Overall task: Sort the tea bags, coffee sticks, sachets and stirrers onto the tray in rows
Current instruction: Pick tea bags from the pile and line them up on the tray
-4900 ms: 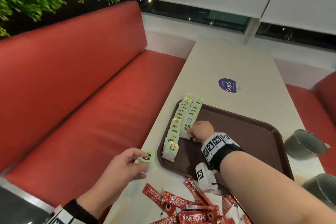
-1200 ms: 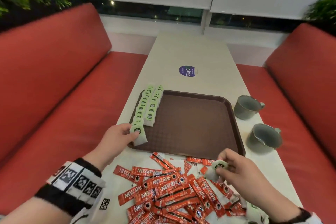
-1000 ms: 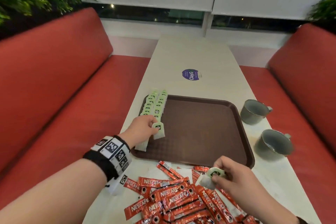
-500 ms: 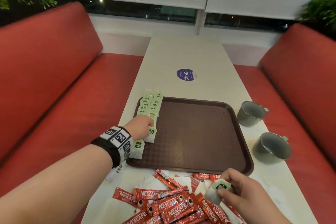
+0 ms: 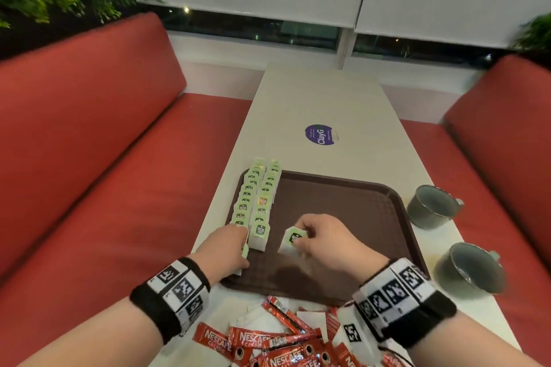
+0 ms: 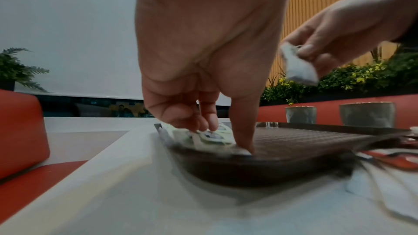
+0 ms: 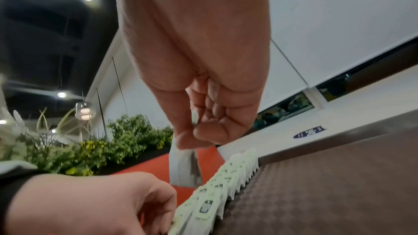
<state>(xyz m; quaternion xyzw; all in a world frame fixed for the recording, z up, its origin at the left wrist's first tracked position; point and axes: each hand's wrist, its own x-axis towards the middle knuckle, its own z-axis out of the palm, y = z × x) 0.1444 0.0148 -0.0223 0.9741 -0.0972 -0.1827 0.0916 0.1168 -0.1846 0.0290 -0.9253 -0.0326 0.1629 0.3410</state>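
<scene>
A brown tray [image 5: 343, 217] lies on the white table. Two rows of green-tagged tea bags [image 5: 256, 197] run along its left edge. My left hand [image 5: 243, 243] is at the near end of the left row; its fingertips and thumb [image 6: 243, 147] hold the nearest tea bag [image 6: 212, 136] down on the tray. My right hand [image 5: 305, 235] hovers over the tray just right of the rows and pinches one tea bag [image 5: 293, 238], which hangs from the fingers [image 7: 184, 167]. Red coffee sticks [image 5: 268, 343] and white sachets [image 5: 259, 319] are heaped at the table's near edge.
Two grey cups [image 5: 432, 207] [image 5: 471, 270] stand right of the tray. A purple sticker [image 5: 320, 134] is on the far table. Red benches [image 5: 104, 188] flank both sides. The tray's middle and right are bare.
My right hand has lifted a tea bag from the near pile and carried it over the tray toward the rows. The left hand has drawn back to the near end of the left row.
</scene>
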